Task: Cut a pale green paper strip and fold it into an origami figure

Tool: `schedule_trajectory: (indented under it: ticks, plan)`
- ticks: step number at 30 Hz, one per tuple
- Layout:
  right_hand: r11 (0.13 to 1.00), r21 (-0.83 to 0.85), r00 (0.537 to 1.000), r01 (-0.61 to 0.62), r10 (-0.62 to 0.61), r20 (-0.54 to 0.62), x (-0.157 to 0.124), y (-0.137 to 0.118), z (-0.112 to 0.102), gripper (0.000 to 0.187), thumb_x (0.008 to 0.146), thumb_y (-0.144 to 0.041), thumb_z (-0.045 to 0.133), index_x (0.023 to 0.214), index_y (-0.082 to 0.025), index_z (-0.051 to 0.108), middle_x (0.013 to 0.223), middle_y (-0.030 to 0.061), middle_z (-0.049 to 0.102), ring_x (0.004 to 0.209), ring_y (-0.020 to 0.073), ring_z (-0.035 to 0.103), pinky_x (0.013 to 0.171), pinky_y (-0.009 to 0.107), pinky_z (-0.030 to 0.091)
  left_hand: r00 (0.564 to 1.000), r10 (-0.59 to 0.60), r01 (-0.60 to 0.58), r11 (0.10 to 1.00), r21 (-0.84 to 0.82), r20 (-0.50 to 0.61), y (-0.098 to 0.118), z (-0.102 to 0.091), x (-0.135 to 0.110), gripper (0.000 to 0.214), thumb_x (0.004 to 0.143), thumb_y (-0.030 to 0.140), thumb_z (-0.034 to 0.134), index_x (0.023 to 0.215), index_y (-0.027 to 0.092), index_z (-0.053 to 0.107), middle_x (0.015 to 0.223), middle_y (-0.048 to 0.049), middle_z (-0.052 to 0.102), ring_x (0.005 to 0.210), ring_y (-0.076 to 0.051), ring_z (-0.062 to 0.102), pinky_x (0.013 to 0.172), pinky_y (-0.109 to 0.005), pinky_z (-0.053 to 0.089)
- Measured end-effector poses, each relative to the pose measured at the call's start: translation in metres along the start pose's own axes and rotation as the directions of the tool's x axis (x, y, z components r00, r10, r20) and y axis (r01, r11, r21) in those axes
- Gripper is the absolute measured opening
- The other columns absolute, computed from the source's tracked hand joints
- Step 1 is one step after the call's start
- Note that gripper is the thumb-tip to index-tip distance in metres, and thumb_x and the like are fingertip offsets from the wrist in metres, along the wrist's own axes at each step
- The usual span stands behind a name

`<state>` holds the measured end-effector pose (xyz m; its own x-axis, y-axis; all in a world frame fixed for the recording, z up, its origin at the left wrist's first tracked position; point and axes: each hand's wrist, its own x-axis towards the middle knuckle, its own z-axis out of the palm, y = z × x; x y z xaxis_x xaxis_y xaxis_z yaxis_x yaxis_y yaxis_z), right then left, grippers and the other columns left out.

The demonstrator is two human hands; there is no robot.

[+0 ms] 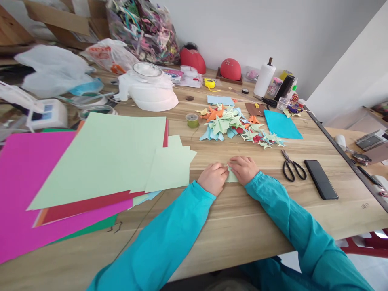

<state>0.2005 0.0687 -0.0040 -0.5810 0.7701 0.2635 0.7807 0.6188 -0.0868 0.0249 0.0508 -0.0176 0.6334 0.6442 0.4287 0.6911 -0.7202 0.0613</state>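
A small piece of pale green paper lies on the wooden table between my two hands. My left hand is closed, its fingertips gripping the paper's left and upper side. From the other side my right hand presses its closed fingers on the upper right part, close to the left fingertips. My fingers cover much of the paper, so its folds are partly hidden. Beyond my hands sits a pile of folded paper shapes in green, orange, blue and red. Pale green square sheets rest to the left of my left hand.
Large coloured sheets cover the left of the table. Black-handled scissors and a phone lie to the right. Farther back are a spool, a blue sheet, a white cap and a white bottle.
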Motion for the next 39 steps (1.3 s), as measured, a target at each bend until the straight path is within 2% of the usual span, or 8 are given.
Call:
schedule_trajectory:
  ticks: [5, 12, 17, 27, 39]
  plan:
    - [1.0, -0.012, 1.0, 0.007, -0.007, -0.005, 0.0, 0.001, 0.001, 0.028, 0.086, -0.027, 0.044, 0.109, -0.025, 0.06, 0.114, 0.0063, 0.057, 0.103, 0.0211, 0.048, 0.083, 0.036, 0.034, 0.999, -0.001, -0.001, 0.999, 0.053, 0.039, 0.002, 0.0, 0.001, 0.026, 0.082, 0.009, 0.04, 0.091, 0.013, 0.064, 0.096, -0.0086, 0.066, 0.08, -0.02, 0.053, 0.068, -0.035, 0.044]
    - [1.0, -0.008, 1.0, 0.021, -0.022, -0.015, 0.0, 0.002, 0.001, 0.028, 0.087, -0.028, 0.042, 0.107, -0.027, 0.062, 0.114, 0.0069, 0.057, 0.103, 0.0209, 0.048, 0.083, 0.036, 0.034, 0.999, -0.014, 0.011, 0.998, 0.055, 0.044, 0.002, 0.005, 0.002, 0.028, 0.088, 0.013, 0.034, 0.089, 0.014, 0.063, 0.093, -0.0079, 0.064, 0.079, -0.018, 0.052, 0.068, -0.033, 0.043]
    - [1.0, -0.016, 1.0, 0.018, -0.018, -0.015, 0.0, 0.002, 0.002, 0.028, 0.088, -0.029, 0.041, 0.106, -0.027, 0.063, 0.114, 0.0063, 0.057, 0.102, 0.021, 0.048, 0.083, 0.036, 0.034, 0.999, -0.009, 0.004, 0.994, 0.111, 0.048, 0.002, 0.006, 0.002, 0.03, 0.089, 0.014, 0.032, 0.089, 0.013, 0.062, 0.092, -0.0079, 0.065, 0.076, -0.018, 0.052, 0.066, -0.032, 0.043]
    - [1.0, -0.021, 1.0, 0.003, -0.003, -0.005, -0.001, 0.001, 0.004, 0.029, 0.086, -0.026, 0.044, 0.111, -0.027, 0.059, 0.116, 0.0068, 0.055, 0.104, 0.021, 0.046, 0.085, 0.036, 0.033, 1.0, -0.007, 0.006, 0.994, 0.108, 0.008, 0.002, 0.01, 0.002, 0.032, 0.088, 0.012, 0.032, 0.089, 0.014, 0.063, 0.092, -0.0085, 0.065, 0.076, -0.017, 0.053, 0.067, -0.033, 0.043]
    - [1.0, -0.004, 1.0, -0.004, 0.004, 0.009, -0.001, 0.001, 0.002, 0.031, 0.086, -0.027, 0.044, 0.114, -0.026, 0.056, 0.115, 0.0061, 0.056, 0.103, 0.0209, 0.047, 0.084, 0.036, 0.034, 0.999, -0.004, 0.007, 0.994, 0.11, -0.032, 0.004, 0.003, -0.001, 0.026, 0.085, 0.012, 0.039, 0.089, 0.014, 0.065, 0.098, -0.0083, 0.066, 0.077, -0.021, 0.052, 0.062, -0.034, 0.042]
